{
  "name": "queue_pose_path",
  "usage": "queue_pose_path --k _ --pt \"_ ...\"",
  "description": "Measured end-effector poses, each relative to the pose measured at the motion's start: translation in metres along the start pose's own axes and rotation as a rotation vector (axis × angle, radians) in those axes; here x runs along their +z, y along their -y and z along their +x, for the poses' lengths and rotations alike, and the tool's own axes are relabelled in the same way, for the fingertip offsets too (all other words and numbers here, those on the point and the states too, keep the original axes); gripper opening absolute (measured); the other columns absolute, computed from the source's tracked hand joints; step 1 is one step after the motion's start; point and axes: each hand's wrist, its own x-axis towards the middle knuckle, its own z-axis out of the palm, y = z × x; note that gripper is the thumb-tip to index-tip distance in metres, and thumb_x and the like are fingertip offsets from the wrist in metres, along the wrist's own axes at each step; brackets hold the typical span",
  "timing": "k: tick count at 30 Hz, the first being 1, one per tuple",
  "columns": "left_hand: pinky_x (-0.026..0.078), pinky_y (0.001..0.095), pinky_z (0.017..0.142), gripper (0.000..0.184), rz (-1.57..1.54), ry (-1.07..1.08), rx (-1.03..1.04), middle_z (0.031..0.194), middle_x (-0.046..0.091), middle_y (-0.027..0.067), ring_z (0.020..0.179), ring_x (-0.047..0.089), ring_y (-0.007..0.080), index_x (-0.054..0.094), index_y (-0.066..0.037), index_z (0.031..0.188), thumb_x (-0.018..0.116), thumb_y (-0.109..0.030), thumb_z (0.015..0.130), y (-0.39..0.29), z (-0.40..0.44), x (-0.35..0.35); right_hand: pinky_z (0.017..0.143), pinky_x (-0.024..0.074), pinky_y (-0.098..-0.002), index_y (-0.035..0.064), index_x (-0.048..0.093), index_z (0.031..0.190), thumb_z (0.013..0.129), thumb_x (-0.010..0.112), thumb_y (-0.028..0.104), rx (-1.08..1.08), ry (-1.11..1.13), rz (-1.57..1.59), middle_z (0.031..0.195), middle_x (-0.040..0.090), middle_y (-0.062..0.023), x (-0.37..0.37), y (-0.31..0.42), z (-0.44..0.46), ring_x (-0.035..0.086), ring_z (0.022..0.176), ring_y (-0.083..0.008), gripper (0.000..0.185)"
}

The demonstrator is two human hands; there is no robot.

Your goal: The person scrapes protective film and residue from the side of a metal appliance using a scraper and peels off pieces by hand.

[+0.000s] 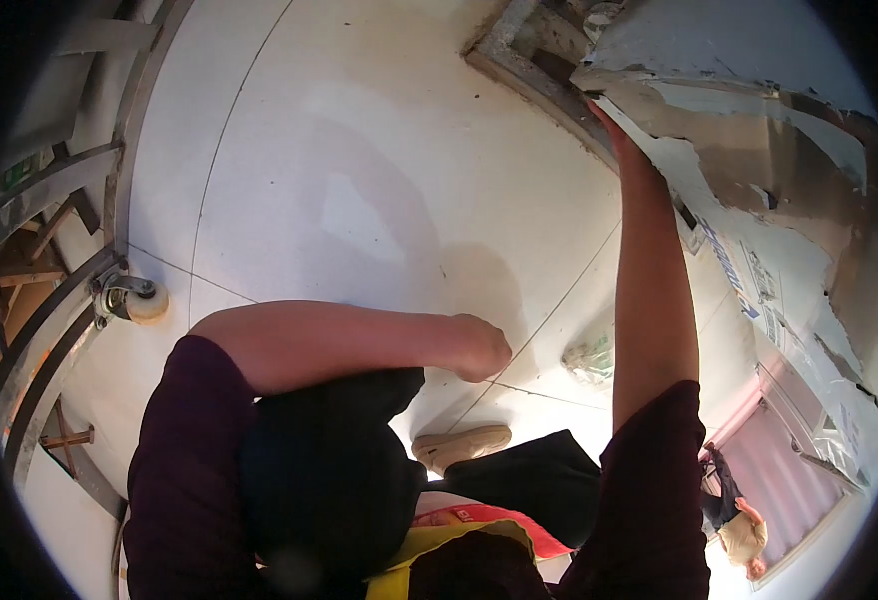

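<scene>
My left hand (481, 348) is curled into a fist in front of my bent knee, above the pale floor. Nothing sticks out of it; the fingers are turned away from view. My right arm stretches forward along the torn, layered sheet (749, 225), which looks like cardboard and has blue print on it. At its edge, my right hand (604, 118) reaches to the corner of a dirty metal frame (544, 100). The fingers there are mostly hidden, so whether they grip the sheet or the frame cannot be told.
A metal rack (124, 130) with a caster wheel (139, 300) stands at left. A clear plastic wrapper (589, 358) lies on the tiled floor (289, 210) near my right arm. My shoe (461, 445) is below. Another person (739, 530) is at the lower right, by a pinkish shutter (769, 470).
</scene>
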Motion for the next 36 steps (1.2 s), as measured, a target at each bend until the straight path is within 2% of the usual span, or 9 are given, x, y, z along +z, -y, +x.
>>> queue_pose_path --k 7,12,16,24,25,26,28,29,36 --pt "0.051 0.0448 0.07 0.017 0.035 0.052 -0.037 0.087 0.064 0.0214 0.084 0.062 0.0369 0.064 0.004 0.084 0.052 -0.003 0.072 0.003 -0.001 0.004 0.061 0.0519 -0.0354 0.0043 0.052 0.11 0.09 0.048 0.017 -0.038 -0.164 0.073 0.098 0.058 -0.0108 -0.121 0.039 -0.034 0.058 0.082 -0.0209 0.023" --pt "0.051 0.0424 0.068 0.022 0.044 0.142 -0.068 0.094 0.065 0.0177 0.087 0.063 0.0332 0.065 0.001 0.089 0.057 -0.002 0.07 -0.002 0.006 0.007 0.062 0.0529 -0.0359 0.0039 0.051 0.111 0.091 0.047 0.017 -0.06 -0.137 0.099 0.1 0.058 -0.0116 -0.085 0.024 -0.014 0.059 0.084 -0.0215 0.024" --pt "0.05 0.0461 0.068 0.016 0.079 0.122 -0.011 0.084 0.064 0.0203 0.082 0.062 0.0374 0.062 0.004 0.081 0.053 -0.006 0.073 -0.004 0.007 0.009 0.063 0.0537 -0.0363 0.0035 0.051 0.112 0.091 0.047 0.016 -0.06 -0.149 0.113 0.101 0.059 -0.0123 -0.054 0.015 0.005 0.059 0.085 -0.0221 0.025" --pt "0.048 0.0467 0.069 0.018 0.149 0.208 -0.061 0.082 0.063 0.0199 0.081 0.06 0.0378 0.06 0.001 0.084 0.051 -0.013 0.076 0.003 0.022 0.027 0.064 0.0552 -0.0371 0.0028 0.051 0.113 0.091 0.046 0.015 -0.145 -0.235 0.33 0.105 0.059 -0.0136 -0.179 0.044 -0.051 0.061 0.088 -0.0231 0.026" --pt "0.048 0.0465 0.07 0.018 0.157 0.194 -0.065 0.083 0.063 0.0195 0.081 0.06 0.0375 0.06 0.0 0.084 0.051 -0.014 0.077 0.003 0.024 0.026 0.064 0.0554 -0.0372 0.0027 0.051 0.113 0.091 0.046 0.015 -0.113 -0.204 0.287 0.105 0.059 -0.0138 -0.198 0.046 -0.067 0.061 0.088 -0.0232 0.026" --pt "0.048 0.0463 0.071 0.019 0.165 0.183 -0.068 0.083 0.063 0.019 0.081 0.06 0.0373 0.06 0.0 0.084 0.051 -0.015 0.077 0.004 0.025 0.025 0.063 0.0554 -0.0377 -0.0005 0.06 0.087 0.085 0.052 0.016 -0.037 -0.122 0.188 0.077 0.063 -0.0159 -0.212 0.051 -0.088 0.058 0.06 -0.0243 0.018" --pt "0.047 0.0457 0.072 0.019 0.193 0.187 -0.076 0.084 0.063 0.0185 0.081 0.06 0.0367 0.06 -0.001 0.085 0.05 -0.016 0.078 0.01 0.029 0.025 0.06 0.0536 -0.0332 -0.0061 0.06 0.085 0.079 0.051 0.007 0.023 -0.085 0.065 0.085 0.064 -0.0186 -0.242 0.042 -0.128 0.059 0.059 -0.0225 0.017" --pt "0.047 0.0455 0.073 0.019 0.209 0.201 -0.083 0.085 0.063 0.0185 0.081 0.06 0.0364 0.06 -0.001 0.085 0.05 -0.016 0.078 0.015 0.034 0.027 0.059 0.0539 -0.0324 -0.0048 0.062 0.08 0.078 0.055 0.009 0.067 -0.013 0.149 0.077 0.065 -0.0164 -0.245 0.048 -0.157 0.061 0.06 -0.0212 0.015" --pt "0.046 0.0432 0.076 0.021 0.39 0.268 -0.197 0.09 0.064 0.017 0.086 0.06 0.0353 0.061 -0.003 0.091 0.056 -0.019 0.079 0.028 0.029 0.005 0.056 0.0544 -0.0318 -0.0001 0.055 0.102 0.084 0.058 0.023 0.554 0.139 0.032 0.084 0.066 -0.0144 -0.303 -0.002 -0.275 0.062 0.061 -0.0189 0.03"
